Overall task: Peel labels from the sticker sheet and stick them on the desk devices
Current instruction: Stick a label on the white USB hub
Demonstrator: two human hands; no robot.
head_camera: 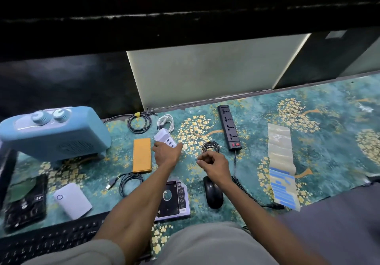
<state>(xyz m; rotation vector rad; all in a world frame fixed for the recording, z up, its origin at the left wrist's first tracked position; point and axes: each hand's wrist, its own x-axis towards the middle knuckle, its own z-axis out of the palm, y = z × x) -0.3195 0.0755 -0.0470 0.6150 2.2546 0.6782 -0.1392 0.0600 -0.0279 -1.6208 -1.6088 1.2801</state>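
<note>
Broadly, a blue heater (54,133) with 2 dials fills the 9 o'clock side of the patterned mat (329,125), and the long sticker sheet (282,168), blue labels at its near end, lies at 3 o'clock. Centrally, the left hand (165,153) grips a white USB hub (164,139) beside a yellow case (141,154). Just right, the right hand (213,165) has curled fingers pinched together; whether they hold a label I cannot tell.

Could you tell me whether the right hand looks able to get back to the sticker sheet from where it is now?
Probably yes: the sticker sheet lies flat to the right of the right hand, with only the power strip's cord low on the desk between them.
</note>
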